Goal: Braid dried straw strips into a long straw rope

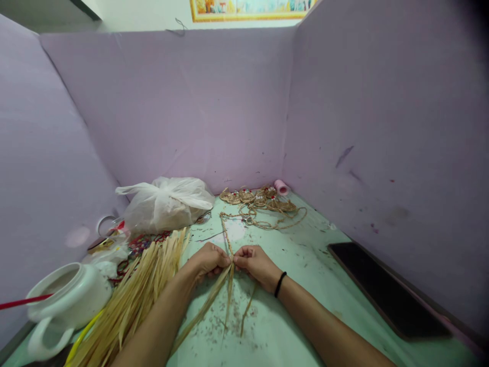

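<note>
1. Strips [214, 298] of dry straw hang down toward me from my fingers, over the green tabletop [290, 326]. Little brown crumbs [214, 326] are sprinkled under them.
2. On my left lies a big bunch of flat straw [141, 285], and my left arm hides part of it. Beside it sits a white pot [86, 306] with a handle, and a red stick [26, 302] pokes over its rim.
3. On my right, a dark flat slab [382, 285] lies along the wall, well apart from my hands.
4. My left hand [212, 259] pinches the near end of a thin straw cord [226, 232], where the strips come out. My right hand [260, 265] pinches it too, just beside. I wear a black band [280, 284] on that wrist.
5. The cord runs away from me, then bends to the right, toward a tangle of loops [290, 221].
6. Past the bunch, a puffy white bag [164, 209], tied at the top, fills the back left.
7. Brown woven bits [244, 196] with red and white dots lie at the back, near a pink spool [281, 187].
8. Purple walls [229, 112] stand around the table, and a gold-edged picture [252, 18] shows above the back one.
</note>
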A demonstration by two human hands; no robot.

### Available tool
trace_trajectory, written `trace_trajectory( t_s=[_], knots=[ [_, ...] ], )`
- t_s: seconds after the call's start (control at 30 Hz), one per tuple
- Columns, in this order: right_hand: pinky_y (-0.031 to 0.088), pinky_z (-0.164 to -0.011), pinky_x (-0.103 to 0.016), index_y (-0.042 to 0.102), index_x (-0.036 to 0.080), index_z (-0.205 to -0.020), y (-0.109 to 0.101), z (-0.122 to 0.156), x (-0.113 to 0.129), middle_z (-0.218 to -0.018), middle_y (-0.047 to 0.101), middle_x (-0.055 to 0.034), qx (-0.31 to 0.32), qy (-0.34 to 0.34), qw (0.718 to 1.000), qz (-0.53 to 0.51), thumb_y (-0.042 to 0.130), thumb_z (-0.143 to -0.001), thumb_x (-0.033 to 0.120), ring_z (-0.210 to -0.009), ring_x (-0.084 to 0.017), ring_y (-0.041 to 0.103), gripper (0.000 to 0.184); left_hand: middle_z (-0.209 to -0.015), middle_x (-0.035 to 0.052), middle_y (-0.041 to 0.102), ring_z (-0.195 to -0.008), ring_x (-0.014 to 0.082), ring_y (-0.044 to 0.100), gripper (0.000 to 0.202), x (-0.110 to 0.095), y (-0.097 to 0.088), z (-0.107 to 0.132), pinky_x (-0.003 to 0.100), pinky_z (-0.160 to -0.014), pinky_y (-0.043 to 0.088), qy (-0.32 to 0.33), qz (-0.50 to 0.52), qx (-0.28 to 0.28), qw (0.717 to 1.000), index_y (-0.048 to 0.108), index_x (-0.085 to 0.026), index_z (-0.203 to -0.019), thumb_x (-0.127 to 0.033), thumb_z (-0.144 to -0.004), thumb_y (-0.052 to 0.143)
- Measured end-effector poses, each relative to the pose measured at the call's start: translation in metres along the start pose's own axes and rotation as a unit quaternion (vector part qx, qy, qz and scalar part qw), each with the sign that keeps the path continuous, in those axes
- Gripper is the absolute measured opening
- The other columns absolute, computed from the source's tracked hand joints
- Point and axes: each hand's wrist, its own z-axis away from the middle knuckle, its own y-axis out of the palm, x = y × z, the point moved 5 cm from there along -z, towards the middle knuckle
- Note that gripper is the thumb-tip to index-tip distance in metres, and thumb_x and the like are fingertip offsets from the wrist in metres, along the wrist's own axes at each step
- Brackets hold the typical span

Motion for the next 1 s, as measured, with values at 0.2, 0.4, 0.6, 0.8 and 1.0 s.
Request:
trace_trajectory(
  t_s=[0.2,0.4,0.6,0.8,1.0],
  knots=[
    [0.017,-0.038,-0.019,0.051,0.013,-0.055,0.0,0.001,0.0,-0.044,0.05,0.0031,0.007,0.007,1.0,-0.01,0.054,-0.06,0.013,-0.035,-0.003,0.028,0.006,-0.029,-0.0038,0.035,-0.025,0.0053,0.025,0.012,-0.006,0.002,0.004,0.019,-0.03,0.014,-0.044,-0.037,-0.035,0.998,0.049,-0.014,-0.043,-0.021,-0.052,0.049],
    [0.014,-0.036,-0.019,0.05,0.013,-0.057,0.0,0.002,0.001,-0.043,0.05,0.004,0.008,0.029,0.999,-0.038,0.054,-0.06,0.016,-0.031,-0.002,0.025,0.005,-0.029,-0.0025,0.037,-0.026,0.0061,0.028,0.012,-0.015,0.005,0.01,0.019,-0.031,0.019,-0.035,-0.002,-0.044,0.998,0.054,-0.011,-0.045,-0.015,-0.054,0.047],
    [0.025,-0.04,-0.017,0.05,0.013,-0.055,-0.001,0.0,0.0,-0.043,0.052,0.0019,-0.011,0.002,0.998,-0.059,0.056,-0.056,0.013,-0.038,-0.004,0.039,0.006,-0.031,-0.0022,0.038,-0.027,0.0043,0.028,0.014,-0.009,0.01,0.006,0.017,-0.031,0.017,-0.057,0.063,-0.003,0.996,0.057,-0.008,-0.048,-0.013,-0.056,0.047],
    [0.024,-0.039,-0.017,0.049,0.014,-0.055,-0.001,0.002,0.001,-0.041,0.05,0.0035,-0.016,0.017,0.998,-0.059,0.055,-0.059,0.011,-0.037,-0.004,0.037,0.008,-0.041,0.0019,0.048,-0.032,0.0051,0.036,0.014,-0.006,0.011,0.004,0.017,-0.032,0.022,-0.054,0.1,0.0,0.994,0.058,-0.007,-0.049,-0.01,-0.049,0.045],
    [0.021,-0.038,-0.017,0.051,0.013,-0.056,-0.004,0.0,0.0,-0.046,0.054,0.0014,-0.024,-0.007,1.0,-0.018,0.053,-0.061,0.013,-0.037,-0.003,0.032,0.006,-0.034,-0.0039,0.037,-0.029,0.0039,0.026,0.018,-0.005,0.008,0.005,0.018,-0.032,0.013,-0.051,0.041,-0.011,0.998,0.062,-0.009,-0.058,-0.016,-0.051,0.047]
  ],
)
